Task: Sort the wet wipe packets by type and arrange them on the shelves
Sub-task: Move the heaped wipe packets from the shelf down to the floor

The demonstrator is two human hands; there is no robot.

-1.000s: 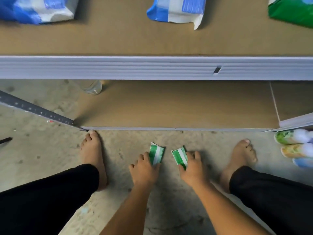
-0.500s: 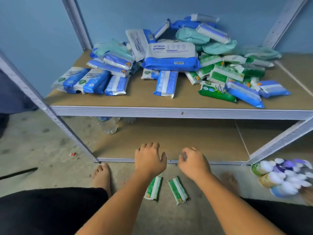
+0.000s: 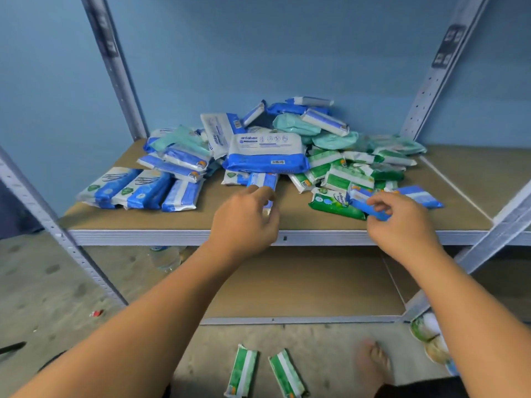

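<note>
floor packets (image 3: 241, 369): green, white stripe | big packet (image 3: 265, 152): white over blue | shelf board (image 3: 459, 173): brown | wall (image 3: 258, 53): blue

Left hand (image 3: 244, 219) and right hand (image 3: 402, 222) bare, bare foot (image 3: 373, 366), black trousers (image 3: 422, 389)

— We get soft, even light with a bluish cast, and the brown fibreboard upper shelf (image 3: 301, 222) looks matte.
— We agree. A dim shadow lies beneath it, over the lower board (image 3: 301, 282).
— The centre is sharp: we can read the lettering on the large white-and-blue wipe packet (image 3: 265, 152).
— Toward the edges the grey perforated metal uprights (image 3: 431, 81) bow, and the bare foot (image 3: 373, 366) near the bottom edge smears.
</note>
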